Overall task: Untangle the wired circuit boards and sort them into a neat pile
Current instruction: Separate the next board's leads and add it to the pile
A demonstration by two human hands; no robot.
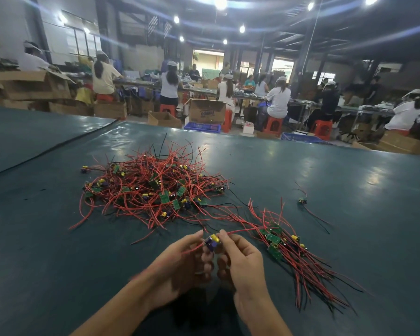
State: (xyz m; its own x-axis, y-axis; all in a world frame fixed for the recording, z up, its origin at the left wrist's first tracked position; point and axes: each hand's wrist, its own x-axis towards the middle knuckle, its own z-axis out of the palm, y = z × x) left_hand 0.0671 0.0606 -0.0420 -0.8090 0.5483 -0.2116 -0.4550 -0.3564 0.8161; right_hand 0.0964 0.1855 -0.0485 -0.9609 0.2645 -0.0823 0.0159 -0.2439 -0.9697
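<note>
**One board in hand; bulk of heap unsorted**

Left hand [180, 265] and right hand [243, 260] each pinch, thumb against forefinger, the small circuit board with yellow capacitor and red leads [212, 241]. It is held above the dark green table mat [58, 238], apparently to straighten its wires. The tangled red-wired heap [155, 187] lies at eleven o'clock of the hands. The aligned pile [284, 246] lies at three o'clock, near enough to receive the board.

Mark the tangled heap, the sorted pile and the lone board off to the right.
tangled heap [154, 182]: head view, a green board near the heap's middle.
sorted pile [273, 238]: head view, a green board at its upper end.
lone board [302, 201]: head view, the board itself, not its wires.
</note>
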